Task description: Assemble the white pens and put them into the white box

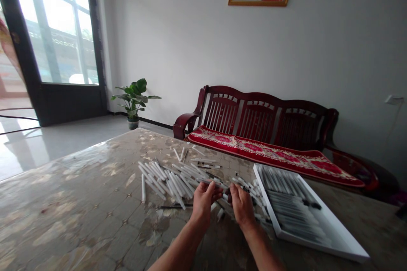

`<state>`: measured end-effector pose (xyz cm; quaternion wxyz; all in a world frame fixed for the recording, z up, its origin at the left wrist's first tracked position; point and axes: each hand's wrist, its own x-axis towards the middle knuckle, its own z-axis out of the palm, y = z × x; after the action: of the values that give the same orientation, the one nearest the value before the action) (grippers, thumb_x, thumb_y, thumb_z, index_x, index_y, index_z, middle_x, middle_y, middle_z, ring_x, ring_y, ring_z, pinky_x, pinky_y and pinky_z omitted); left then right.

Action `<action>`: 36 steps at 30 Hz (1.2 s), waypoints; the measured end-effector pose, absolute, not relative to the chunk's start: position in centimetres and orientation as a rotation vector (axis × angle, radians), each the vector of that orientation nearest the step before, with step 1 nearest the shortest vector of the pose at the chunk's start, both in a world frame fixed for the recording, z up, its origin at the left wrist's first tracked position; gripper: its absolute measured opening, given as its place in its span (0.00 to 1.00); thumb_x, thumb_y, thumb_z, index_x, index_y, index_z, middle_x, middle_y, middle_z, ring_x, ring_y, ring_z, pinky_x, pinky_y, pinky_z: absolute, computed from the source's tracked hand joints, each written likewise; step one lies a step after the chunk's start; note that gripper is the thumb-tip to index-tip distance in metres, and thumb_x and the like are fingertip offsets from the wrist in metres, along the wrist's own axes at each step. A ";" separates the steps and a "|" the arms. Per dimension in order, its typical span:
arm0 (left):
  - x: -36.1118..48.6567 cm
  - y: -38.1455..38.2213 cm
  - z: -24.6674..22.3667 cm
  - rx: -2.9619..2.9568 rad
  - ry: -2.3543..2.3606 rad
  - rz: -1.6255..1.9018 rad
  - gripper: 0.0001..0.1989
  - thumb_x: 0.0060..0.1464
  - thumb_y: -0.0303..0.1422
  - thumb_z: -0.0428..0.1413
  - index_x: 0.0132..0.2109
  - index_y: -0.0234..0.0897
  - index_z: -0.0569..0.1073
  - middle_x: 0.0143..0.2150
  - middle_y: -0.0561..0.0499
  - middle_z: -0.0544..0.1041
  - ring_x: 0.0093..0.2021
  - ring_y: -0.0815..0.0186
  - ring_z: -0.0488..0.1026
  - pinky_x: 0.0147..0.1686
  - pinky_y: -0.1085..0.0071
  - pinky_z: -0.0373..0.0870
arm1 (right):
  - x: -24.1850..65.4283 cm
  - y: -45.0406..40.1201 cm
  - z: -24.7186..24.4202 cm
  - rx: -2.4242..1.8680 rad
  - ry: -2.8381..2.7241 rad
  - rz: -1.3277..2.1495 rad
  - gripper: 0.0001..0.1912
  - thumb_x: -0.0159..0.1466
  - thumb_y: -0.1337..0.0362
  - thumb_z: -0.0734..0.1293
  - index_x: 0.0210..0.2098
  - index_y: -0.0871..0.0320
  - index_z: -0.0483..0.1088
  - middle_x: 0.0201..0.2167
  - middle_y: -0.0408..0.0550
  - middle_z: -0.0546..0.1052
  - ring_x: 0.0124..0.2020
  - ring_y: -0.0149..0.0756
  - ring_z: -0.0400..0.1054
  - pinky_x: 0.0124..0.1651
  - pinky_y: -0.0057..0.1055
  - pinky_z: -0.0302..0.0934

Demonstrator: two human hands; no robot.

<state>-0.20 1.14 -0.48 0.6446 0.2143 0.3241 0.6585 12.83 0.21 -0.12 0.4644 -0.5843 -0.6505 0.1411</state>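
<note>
Left hand (203,203) and right hand (242,206) pinch a white tube (213,182) between their fingertips, just above loose tubes (168,182) scattered on a stone-patterned table (79,207), beside a white tray (295,207) of packed rows; a red-cushioned bench (263,123) stands behind.

"What of the person shows here?"

"Two forearms, a long tapering left forearm (179,247) and a long tapering right forearm (262,252), both rising from the bottom edge of the view."

"Anything worn on them?"

"Only bare skin as far as the view reaches, narrowing at each wrist."

"And the hands?"

"A broad bare left hand (202,203) and a broad bare right hand (242,206), with sturdy fingers; the nails are too small to make out."
</note>
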 end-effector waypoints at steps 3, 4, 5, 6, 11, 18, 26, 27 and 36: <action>-0.2 1.2 -0.6 0.466 0.742 1.501 0.17 0.41 0.36 0.70 0.32 0.34 0.70 0.26 0.50 0.78 0.27 0.66 0.79 0.28 0.74 0.76 | 12.7 0.1 -0.1 -1.393 -1.620 0.301 0.23 0.66 0.44 0.55 0.28 0.53 0.67 0.20 0.42 0.72 0.23 0.35 0.65 0.26 0.28 0.53; -0.2 1.2 -0.6 0.472 0.741 1.493 0.17 0.42 0.36 0.70 0.33 0.34 0.70 0.26 0.50 0.79 0.27 0.66 0.79 0.28 0.74 0.76 | 12.7 0.2 -0.1 -1.400 -1.618 0.287 0.23 0.66 0.44 0.56 0.27 0.53 0.67 0.19 0.42 0.71 0.22 0.35 0.65 0.26 0.28 0.52; -0.2 1.2 -0.6 0.482 0.740 1.484 0.17 0.42 0.36 0.70 0.33 0.33 0.70 0.26 0.49 0.79 0.27 0.66 0.79 0.27 0.75 0.75 | 12.7 0.2 -0.2 -1.414 -1.607 0.288 0.23 0.66 0.44 0.55 0.25 0.53 0.66 0.18 0.42 0.71 0.21 0.35 0.64 0.25 0.29 0.51; -0.2 1.2 -0.6 0.492 0.739 1.477 0.18 0.42 0.37 0.70 0.33 0.33 0.70 0.26 0.49 0.79 0.27 0.66 0.79 0.27 0.75 0.75 | 12.7 0.2 -0.3 -1.431 -1.590 0.307 0.25 0.66 0.44 0.54 0.23 0.53 0.65 0.16 0.42 0.69 0.20 0.35 0.63 0.25 0.29 0.50; -0.2 1.1 -0.4 0.471 0.741 1.496 0.18 0.41 0.36 0.70 0.33 0.34 0.70 0.26 0.50 0.79 0.27 0.67 0.78 0.27 0.75 0.75 | 12.8 0.3 -0.6 -1.400 -1.556 0.381 0.24 0.67 0.44 0.54 0.26 0.53 0.67 0.18 0.42 0.70 0.21 0.35 0.64 0.25 0.29 0.52; -0.1 1.1 -0.5 0.515 0.742 1.480 0.21 0.38 0.39 0.71 0.33 0.34 0.70 0.26 0.49 0.79 0.27 0.66 0.78 0.27 0.74 0.75 | 12.4 0.6 -1.0 -1.410 -1.431 0.544 0.26 0.66 0.42 0.54 0.21 0.53 0.62 0.13 0.40 0.64 0.16 0.33 0.57 0.21 0.29 0.49; 0.1 0.7 -0.2 0.601 0.721 1.519 0.24 0.35 0.44 0.70 0.35 0.35 0.71 0.27 0.51 0.79 0.27 0.65 0.79 0.28 0.73 0.74 | 11.6 0.5 0.0 -1.309 -1.149 0.932 0.28 0.57 0.36 0.61 0.17 0.53 0.58 0.09 0.35 0.56 0.10 0.27 0.48 0.14 0.27 0.41; 0.1 0.6 -0.1 0.639 0.714 1.534 0.24 0.36 0.44 0.70 0.35 0.35 0.71 0.27 0.51 0.79 0.27 0.65 0.78 0.27 0.73 0.74 | 11.6 0.5 0.3 -1.307 -1.092 1.013 0.28 0.56 0.36 0.61 0.17 0.53 0.57 0.08 0.34 0.55 0.09 0.26 0.46 0.14 0.26 0.39; -0.5 0.1 1.0 0.599 0.623 1.121 0.14 0.49 0.39 0.65 0.35 0.32 0.75 0.31 0.47 0.81 0.25 0.72 0.76 0.24 0.80 0.70 | 12.1 0.3 1.3 -1.172 -0.881 1.185 0.27 0.54 0.41 0.63 0.14 0.53 0.52 0.06 0.32 0.50 0.09 0.22 0.41 0.14 0.23 0.33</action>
<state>-0.49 0.12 0.99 0.7599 0.2750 0.2859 0.5149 12.07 0.27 1.29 0.5877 -0.5032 -0.3781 0.5084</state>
